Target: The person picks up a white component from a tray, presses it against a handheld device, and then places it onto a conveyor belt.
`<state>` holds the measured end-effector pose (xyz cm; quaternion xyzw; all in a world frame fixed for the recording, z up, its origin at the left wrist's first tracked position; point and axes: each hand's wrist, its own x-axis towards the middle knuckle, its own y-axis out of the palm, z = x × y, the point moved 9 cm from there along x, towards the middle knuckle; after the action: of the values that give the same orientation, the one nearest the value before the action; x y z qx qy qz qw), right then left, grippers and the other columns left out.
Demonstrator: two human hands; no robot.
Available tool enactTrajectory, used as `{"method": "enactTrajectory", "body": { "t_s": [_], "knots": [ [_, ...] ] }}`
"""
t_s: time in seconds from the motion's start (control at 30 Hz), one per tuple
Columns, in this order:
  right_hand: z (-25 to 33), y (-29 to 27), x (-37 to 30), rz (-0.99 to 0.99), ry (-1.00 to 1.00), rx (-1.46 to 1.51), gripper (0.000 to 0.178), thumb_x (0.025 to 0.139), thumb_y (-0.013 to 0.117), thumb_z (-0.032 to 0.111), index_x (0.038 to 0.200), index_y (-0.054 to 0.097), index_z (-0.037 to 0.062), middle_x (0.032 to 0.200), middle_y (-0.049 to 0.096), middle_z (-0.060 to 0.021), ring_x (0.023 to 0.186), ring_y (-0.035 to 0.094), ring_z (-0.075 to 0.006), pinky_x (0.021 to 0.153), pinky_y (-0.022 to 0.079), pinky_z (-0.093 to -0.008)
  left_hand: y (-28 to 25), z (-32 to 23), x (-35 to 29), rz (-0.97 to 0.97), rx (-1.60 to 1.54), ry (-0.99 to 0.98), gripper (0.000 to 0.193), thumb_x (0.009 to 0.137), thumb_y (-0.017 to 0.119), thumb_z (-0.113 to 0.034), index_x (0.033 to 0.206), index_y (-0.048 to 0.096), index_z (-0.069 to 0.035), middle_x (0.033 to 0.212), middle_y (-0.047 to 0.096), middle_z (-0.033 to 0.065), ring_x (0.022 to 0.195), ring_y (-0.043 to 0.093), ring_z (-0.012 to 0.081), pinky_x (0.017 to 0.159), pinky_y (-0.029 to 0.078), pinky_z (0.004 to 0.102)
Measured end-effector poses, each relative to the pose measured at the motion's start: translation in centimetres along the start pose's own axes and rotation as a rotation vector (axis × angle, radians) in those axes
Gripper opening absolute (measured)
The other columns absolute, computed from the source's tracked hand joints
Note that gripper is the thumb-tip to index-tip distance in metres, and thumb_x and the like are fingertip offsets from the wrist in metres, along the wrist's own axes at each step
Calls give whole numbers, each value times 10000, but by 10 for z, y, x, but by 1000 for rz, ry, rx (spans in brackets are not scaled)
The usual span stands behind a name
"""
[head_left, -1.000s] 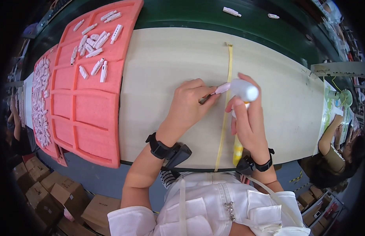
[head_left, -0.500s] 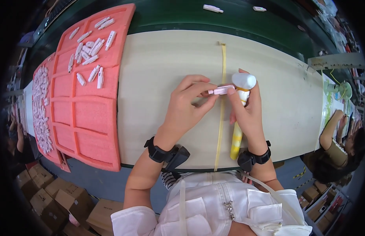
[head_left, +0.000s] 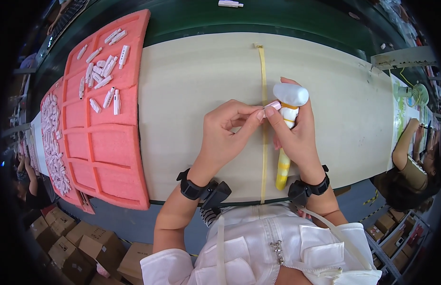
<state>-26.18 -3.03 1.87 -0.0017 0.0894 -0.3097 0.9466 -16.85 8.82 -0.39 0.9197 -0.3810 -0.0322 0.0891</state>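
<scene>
Over the middle of the pale work mat [head_left: 196, 71], my left hand [head_left: 227, 130] is closed in a pinch on one end of a small pink plastic stick-shaped device [head_left: 274, 105]. The thumb of my right hand [head_left: 300, 137] presses against the same device. That right hand is also wrapped round a mallet [head_left: 291, 94] with a white head and a yellow-and-white taped handle, its head pointing away from me. My fingers cover much of the pink device.
At the left, a pink foam tray [head_left: 104, 139] with compartments bears several similar devices; another tray [head_left: 50, 137] beyond it holds a heap. One device [head_left: 230, 4] lies on the green belt [head_left: 192, 20]. A yellow tape strip [head_left: 264, 156] crosses the mat. Another person's arm [head_left: 404, 142] is at the right.
My left fingers have slid right along the pink device, now covering more of it, and it tilts up more at its right end. The devices on the belt have shifted left.
</scene>
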Motion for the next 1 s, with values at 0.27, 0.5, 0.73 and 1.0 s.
{"method": "enactTrajectory", "body": {
  "t_s": [0.27, 0.5, 0.73, 1.0],
  "knots": [
    [-7, -1, 3, 30, 71, 26, 576, 998, 668, 156, 1485, 376, 61, 987, 621, -35, 583, 528, -47, 457, 442, -205, -51, -20, 9, -156, 400, -98, 204, 972, 720, -128, 1101, 711, 30, 1058, 739, 128, 900, 740, 187, 804, 625, 329],
    [-11, -1, 3, 34, 86, 23, 568, 999, 662, 146, 1486, 380, 65, 983, 622, -21, 582, 511, -43, 455, 437, -200, -203, -50, 13, -792, -279, 138, 332, 1036, 640, -242, 1244, 626, 16, 935, 690, 83, 798, 675, 172, 709, 569, 307],
    [-17, -1, 5, 75, 110, -19, 572, 997, 649, 114, 1491, 363, 73, 986, 620, -21, 604, 521, -43, 459, 449, -205, -103, -75, 156, -223, 1000, 402, 363, 943, 674, -126, 1301, 643, -74, 1074, 673, 114, 917, 679, 247, 781, 560, 356],
    [-16, 9, 3, 128, 133, -12, 564, 998, 639, 102, 1492, 368, 102, 994, 620, -22, 620, 533, -52, 461, 457, -211, -57, -44, 231, 141, 1777, 579, 209, 949, 606, -32, 1142, 686, -41, 1136, 670, 142, 993, 671, 337, 853, 550, 457]
  ]
}}
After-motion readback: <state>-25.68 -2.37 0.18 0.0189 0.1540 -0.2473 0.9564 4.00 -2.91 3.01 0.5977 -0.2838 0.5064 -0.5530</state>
